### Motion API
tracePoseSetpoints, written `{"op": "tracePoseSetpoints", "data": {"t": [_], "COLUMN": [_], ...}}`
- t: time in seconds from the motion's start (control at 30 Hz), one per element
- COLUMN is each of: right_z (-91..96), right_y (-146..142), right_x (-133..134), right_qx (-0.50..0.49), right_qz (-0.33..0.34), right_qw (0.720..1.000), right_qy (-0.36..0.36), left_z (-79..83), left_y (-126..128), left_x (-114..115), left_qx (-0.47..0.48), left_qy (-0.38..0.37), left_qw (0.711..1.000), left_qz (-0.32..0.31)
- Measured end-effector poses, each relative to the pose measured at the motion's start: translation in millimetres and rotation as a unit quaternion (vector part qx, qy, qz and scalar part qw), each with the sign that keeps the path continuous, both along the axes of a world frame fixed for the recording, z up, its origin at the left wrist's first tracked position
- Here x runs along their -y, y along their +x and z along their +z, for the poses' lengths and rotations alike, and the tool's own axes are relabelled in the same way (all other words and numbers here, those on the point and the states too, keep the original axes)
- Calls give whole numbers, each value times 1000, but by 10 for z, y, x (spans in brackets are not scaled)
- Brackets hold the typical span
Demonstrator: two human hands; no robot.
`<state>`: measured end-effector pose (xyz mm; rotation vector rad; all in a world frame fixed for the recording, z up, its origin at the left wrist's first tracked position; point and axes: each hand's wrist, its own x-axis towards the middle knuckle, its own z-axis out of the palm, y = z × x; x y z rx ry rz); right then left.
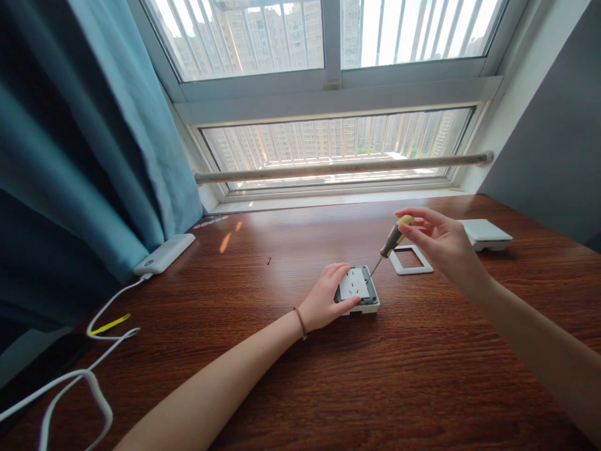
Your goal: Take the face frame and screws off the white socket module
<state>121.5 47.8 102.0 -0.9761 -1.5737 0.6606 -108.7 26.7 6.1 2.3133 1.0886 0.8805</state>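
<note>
On the wooden table lies a white wall socket [353,284] with its grey inner frame exposed. My left hand [326,293] grips it from the left, thumb along the near edge and fingers over the far edge. My right hand [434,241] holds a screwdriver [390,241] with a grey and yellow handle by the handle's top end, between thumb and fingers. The screwdriver is tilted, and its tip reaches down to the right part of the socket. Whether the tip sits in a screw is too small to tell. Just beyond lies a white square cover frame [413,270].
A white switch or socket unit [486,232] sits at the far right. A small screw [269,260] lies left of the socket. On the left are a white power strip [165,254], its cable [113,291], a yellow strip [110,324] and a blue curtain [154,156]. A window is behind.
</note>
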Motion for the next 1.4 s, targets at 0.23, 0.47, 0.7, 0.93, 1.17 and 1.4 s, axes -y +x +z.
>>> {"op": "tracePoseSetpoints", "data": {"t": [0.23, 0.47, 0.7, 0.93, 1.17, 1.4], "right_z": [9, 69, -15, 28, -23, -35], "right_y": [5, -15, 5, 3, -11, 4], "right_x": [27, 77, -15, 23, -8, -33], "right_qx": [43, -5, 32, -75, -64, -59], "right_qz": [-53, 45, -49, 99, 62, 46], "right_qw": [997, 999, 998, 991, 995, 997], "right_qy": [32, -13, 19, -44, -40, -18], "left_z": [-2, 2, -2, 7, 9, 8], "left_y": [4, 3, 1, 5, 2, 2], "left_x": [-1, 0, 1, 3, 4, 3], "left_qx": [4, -3, -3, 2, 1, 2], "left_qy": [-2, -4, -8, -7, -8, -6], "left_qw": [1000, 1000, 1000, 1000, 1000, 1000], "left_qz": [0, 1, 1, 0, 1, 0]}}
